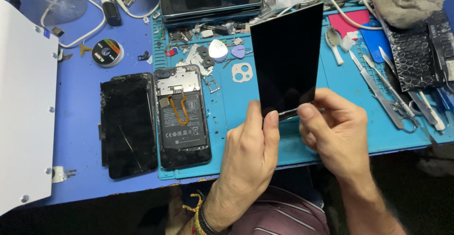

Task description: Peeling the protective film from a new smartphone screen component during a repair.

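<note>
From the head camera, we hold a black screen panel [286, 60] up over the blue mat [340, 97]. Our left hand [248, 152] pinches its bottom edge with thumb and fingers. Our right hand [333, 131] pinches the bottom corner next to it, so each grip is clenched on the panel.

We think the panel could slip and fall, because we only hold one thin edge and the rest stands tall and tilted. It might hit the open phone [182, 116] or the cracked screen [127, 124] lying on the surface. Squeezing too hard could bend or crack it.

The panel looks flat, dark, shiny and smooth, with straight edges and no cracks that we can see.
</note>
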